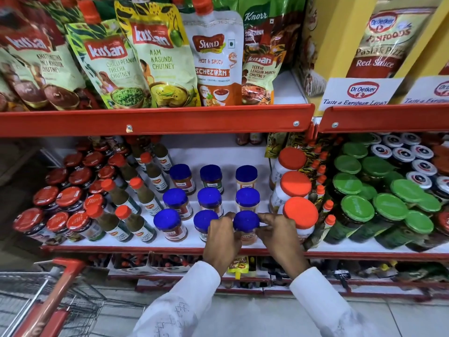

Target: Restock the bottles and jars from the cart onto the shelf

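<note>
A blue-lidded jar (246,223) stands at the front of the white shelf (226,156), in the right-hand row of several blue-lidded jars. My left hand (222,239) grips its left side and my right hand (279,237) grips its right side, fingers curled around the lid and body. Another blue-lidded jar (202,221) sits just left, partly hidden behind my left hand. The cart (46,295), with a red handle and wire basket, is at the lower left; its contents are not visible.
Green sauce bottles (143,190) with orange caps and red-lidded jars (70,198) fill the shelf's left. White jars with orange lids (295,184) stand right of my hands, green-lidded jars (388,205) farther right. Sauce pouches (213,59) line the shelf above.
</note>
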Available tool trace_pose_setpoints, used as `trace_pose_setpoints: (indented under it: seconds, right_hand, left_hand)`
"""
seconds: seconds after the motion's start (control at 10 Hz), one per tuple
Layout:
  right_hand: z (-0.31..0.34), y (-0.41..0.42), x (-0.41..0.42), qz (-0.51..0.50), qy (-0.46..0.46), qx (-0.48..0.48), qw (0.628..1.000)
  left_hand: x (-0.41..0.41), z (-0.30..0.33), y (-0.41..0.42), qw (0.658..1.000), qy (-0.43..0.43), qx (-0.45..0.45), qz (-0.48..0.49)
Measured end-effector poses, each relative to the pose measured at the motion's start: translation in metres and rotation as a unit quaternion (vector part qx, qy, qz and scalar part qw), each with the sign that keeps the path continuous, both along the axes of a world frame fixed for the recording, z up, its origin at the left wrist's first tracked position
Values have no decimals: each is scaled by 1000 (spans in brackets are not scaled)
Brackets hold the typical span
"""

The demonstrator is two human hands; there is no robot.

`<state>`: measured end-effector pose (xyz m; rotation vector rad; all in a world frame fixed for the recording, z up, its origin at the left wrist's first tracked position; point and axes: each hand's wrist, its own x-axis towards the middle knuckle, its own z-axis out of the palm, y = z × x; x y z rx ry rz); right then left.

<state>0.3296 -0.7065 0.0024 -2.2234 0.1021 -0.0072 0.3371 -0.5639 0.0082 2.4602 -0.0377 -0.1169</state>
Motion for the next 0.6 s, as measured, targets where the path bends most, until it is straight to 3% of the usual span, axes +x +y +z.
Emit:
trace_pose_setpoints:
  seconds: [0.5, 0.6]
  right_hand:
    - [3, -5, -3, -43, 27, 23, 998]
    - [18, -14, -14, -80, 3, 27, 996]
  left_hand:
    - [0, 8, -6, 1000, 15, 9, -7]
    - [-4, 28, -3, 999, -37, 30, -10]
